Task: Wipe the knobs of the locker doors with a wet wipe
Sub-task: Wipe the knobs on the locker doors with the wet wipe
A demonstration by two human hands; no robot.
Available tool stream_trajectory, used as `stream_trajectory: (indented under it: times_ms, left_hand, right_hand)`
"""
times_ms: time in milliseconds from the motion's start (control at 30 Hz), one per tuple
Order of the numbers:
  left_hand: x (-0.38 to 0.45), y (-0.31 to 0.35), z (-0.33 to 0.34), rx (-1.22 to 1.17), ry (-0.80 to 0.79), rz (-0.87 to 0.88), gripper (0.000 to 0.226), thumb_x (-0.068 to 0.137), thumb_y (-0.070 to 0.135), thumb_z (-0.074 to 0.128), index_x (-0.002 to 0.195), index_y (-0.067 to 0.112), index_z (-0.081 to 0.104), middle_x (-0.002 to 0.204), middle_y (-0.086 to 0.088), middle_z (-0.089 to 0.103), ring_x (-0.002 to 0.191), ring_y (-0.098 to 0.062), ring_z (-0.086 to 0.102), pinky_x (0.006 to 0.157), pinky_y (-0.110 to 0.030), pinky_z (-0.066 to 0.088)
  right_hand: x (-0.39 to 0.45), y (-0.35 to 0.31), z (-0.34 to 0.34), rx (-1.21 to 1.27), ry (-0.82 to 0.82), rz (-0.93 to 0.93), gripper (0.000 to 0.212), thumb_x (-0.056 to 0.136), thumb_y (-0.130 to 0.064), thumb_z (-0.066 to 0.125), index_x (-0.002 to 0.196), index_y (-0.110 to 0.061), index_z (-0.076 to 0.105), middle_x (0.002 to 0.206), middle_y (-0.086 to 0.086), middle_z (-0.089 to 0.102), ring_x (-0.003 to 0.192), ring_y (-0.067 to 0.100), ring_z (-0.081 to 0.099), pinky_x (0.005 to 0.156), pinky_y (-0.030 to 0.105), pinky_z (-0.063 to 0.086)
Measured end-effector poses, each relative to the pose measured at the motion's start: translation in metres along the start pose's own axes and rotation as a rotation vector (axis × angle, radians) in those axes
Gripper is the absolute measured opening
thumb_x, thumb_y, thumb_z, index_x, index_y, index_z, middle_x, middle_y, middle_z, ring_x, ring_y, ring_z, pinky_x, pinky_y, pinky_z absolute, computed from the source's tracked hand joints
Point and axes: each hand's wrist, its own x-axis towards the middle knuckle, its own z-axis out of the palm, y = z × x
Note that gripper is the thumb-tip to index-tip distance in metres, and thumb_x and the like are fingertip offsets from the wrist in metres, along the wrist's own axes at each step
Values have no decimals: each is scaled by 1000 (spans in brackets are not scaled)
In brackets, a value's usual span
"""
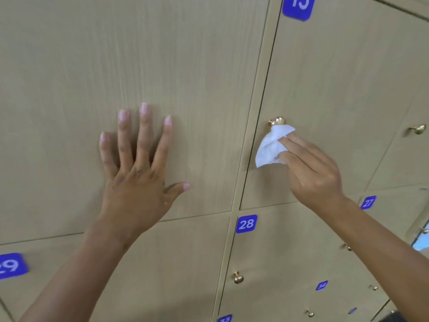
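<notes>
A wall of light wooden locker doors fills the view. My right hand (311, 168) pinches a white wet wipe (272, 146) whose top edge touches the underside of a brass knob (277, 121) on the door labelled 13 (299, 5). My left hand (137, 173) lies flat with fingers spread on the neighbouring door (116, 66) to the left, holding nothing. Another brass knob (238, 278) sits on door 28 (246, 224) below, and one more knob (417, 129) shows at the far right.
Blue number plates mark doors 29 (11, 266) and 27 (368, 202). Several smaller knobs (347, 247) run down the lower right doors. A dark seam (260, 126) separates the two upper doors.
</notes>
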Motion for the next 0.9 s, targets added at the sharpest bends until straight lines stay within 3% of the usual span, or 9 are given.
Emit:
stream_trajectory:
  times_ms: [167,267,367,467,533,600,700,800,900]
  left_hand:
    - [1,1,-1,31,-30,-5,118,79,77,56,163,19,-4,170,-21,-9,155,-49,-9,120,-65,-7]
    - [2,1,-3,32,-43,2,117,81,78,53,163,17,-4,169,-27,-5,153,-55,-5,118,-69,-5]
    - [4,1,-5,39,-58,6,117,82,81,50,163,15,-4,167,-33,-2,150,-60,-2,116,-72,-3]
    - [5,0,-5,7,-63,4,116,82,82,48,162,15,-4,166,-35,1,149,-62,1,116,-76,1]
    - [4,0,-5,5,-71,3,118,81,81,50,162,14,-4,165,-36,0,149,-63,0,115,-74,-2]
    - [4,2,-7,1,-73,7,117,82,81,49,162,13,-3,165,-37,0,149,-63,-1,115,-73,-4]
    - [4,3,-9,14,-75,9,117,83,83,45,162,12,-2,165,-37,-1,149,-63,-1,115,-73,-3]
    - [3,2,-8,4,-76,8,117,82,82,47,162,14,-4,166,-35,-2,150,-61,-3,117,-72,-3]
    - [4,2,-8,8,-73,12,116,82,83,46,162,15,-5,167,-33,-3,151,-59,-3,117,-71,-3]
  right_hand:
    - [7,-7,14,-7,33,102,29,91,20,48,84,7,72,109,24,74,107,37,71,89,38,58]
    - [-30,-32,7,140,-8,342,32,89,20,43,83,9,72,113,22,73,109,33,70,94,29,53]
    - [-91,-97,-13,463,-138,883,31,91,13,42,87,4,72,103,9,73,105,12,68,88,25,48]
    - [-143,-179,-33,681,-105,1742,32,96,10,48,93,-12,71,94,-1,71,84,-8,66,77,13,48]
    - [-176,-212,-35,708,-164,2157,22,95,0,57,78,-11,67,83,4,65,72,11,61,62,10,44]
    - [-200,-226,-26,823,-259,2435,29,92,-2,61,65,-11,53,74,9,50,65,22,44,56,22,36]
    - [-208,-224,-6,1032,-245,2654,39,88,19,47,62,-10,51,76,9,45,63,24,42,52,21,42]
    - [-195,-213,7,1087,-142,2790,36,87,27,37,67,1,52,78,12,50,63,26,45,43,18,48]
    - [-182,-203,7,1053,-136,2854,25,88,27,35,77,14,54,82,17,53,71,29,51,68,17,56]
